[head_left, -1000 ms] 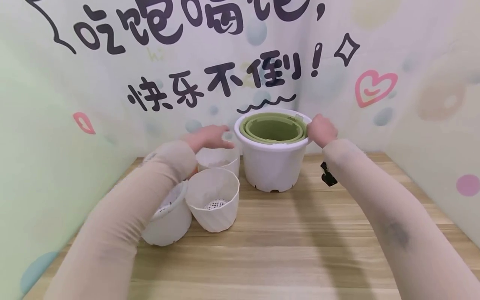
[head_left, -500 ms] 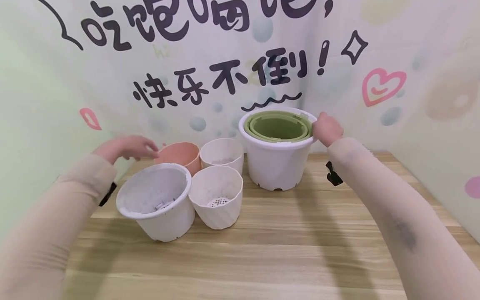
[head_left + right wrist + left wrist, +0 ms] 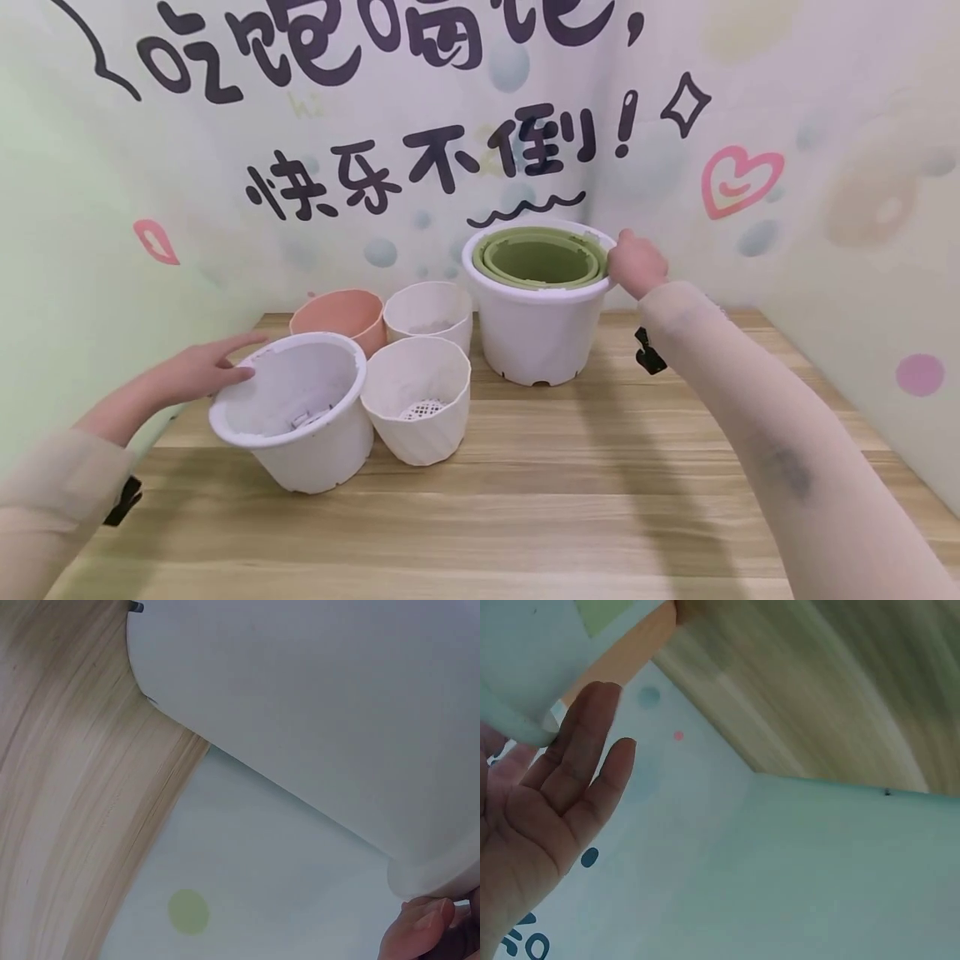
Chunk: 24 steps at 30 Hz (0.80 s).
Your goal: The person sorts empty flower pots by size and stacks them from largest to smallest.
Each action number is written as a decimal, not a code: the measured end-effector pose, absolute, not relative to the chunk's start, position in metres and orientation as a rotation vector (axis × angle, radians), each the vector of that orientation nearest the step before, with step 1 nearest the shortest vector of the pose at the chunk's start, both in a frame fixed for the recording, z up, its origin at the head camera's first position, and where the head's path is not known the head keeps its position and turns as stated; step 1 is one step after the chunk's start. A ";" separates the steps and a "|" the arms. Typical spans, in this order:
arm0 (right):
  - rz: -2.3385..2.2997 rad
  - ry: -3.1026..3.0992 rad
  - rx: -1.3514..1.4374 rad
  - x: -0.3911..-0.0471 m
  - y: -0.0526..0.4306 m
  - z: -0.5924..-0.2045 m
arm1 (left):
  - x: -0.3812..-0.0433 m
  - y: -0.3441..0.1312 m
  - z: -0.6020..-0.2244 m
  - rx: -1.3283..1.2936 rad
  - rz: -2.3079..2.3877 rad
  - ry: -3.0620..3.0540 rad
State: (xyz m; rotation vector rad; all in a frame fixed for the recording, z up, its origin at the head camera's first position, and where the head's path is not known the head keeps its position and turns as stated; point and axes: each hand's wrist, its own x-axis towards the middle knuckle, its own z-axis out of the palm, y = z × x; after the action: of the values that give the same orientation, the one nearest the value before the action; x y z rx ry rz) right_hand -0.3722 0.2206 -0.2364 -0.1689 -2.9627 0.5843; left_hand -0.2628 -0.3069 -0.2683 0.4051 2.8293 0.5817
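Standing on the counter [image 3: 525, 500], the large white pot [image 3: 534, 337] is pinched at the rim by the right hand [image 3: 636, 262], presumably for steadiness; fingers of left hand [image 3: 197, 372] are spread at rim of front-left pot [image 3: 318, 454].

Wall [image 3: 337, 250]: bright, even, slightly washed out.
Table [image 3: 510, 533]: long, soft shadow beside the right sleeve [image 3: 750, 417].
Green pots [image 3: 543, 265]: darker inside.
Left hand [image 3: 544, 817]: shaded in its dim wrist view, under a cool greenish cast.
Big white pot [image 3: 300, 697]: dull grey in the right wrist view, soft detail.
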 end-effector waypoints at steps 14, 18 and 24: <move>0.617 -2.959 -0.145 -0.374 0.220 -0.237 | -0.242 -0.309 -0.284 0.267 0.992 2.785; 0.622 -2.960 -0.148 -0.372 0.218 -0.236 | -0.240 -0.308 -0.279 0.252 0.997 2.804; 0.615 -2.962 -0.152 -0.371 0.220 -0.235 | -0.239 -0.308 -0.259 0.235 0.965 2.852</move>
State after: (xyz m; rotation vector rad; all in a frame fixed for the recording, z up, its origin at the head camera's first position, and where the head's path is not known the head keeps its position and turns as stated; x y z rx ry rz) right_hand -0.3710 0.2195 -0.2350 -0.1520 -2.9618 0.6154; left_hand -0.2389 -0.3084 -0.2588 0.2355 2.8519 0.9650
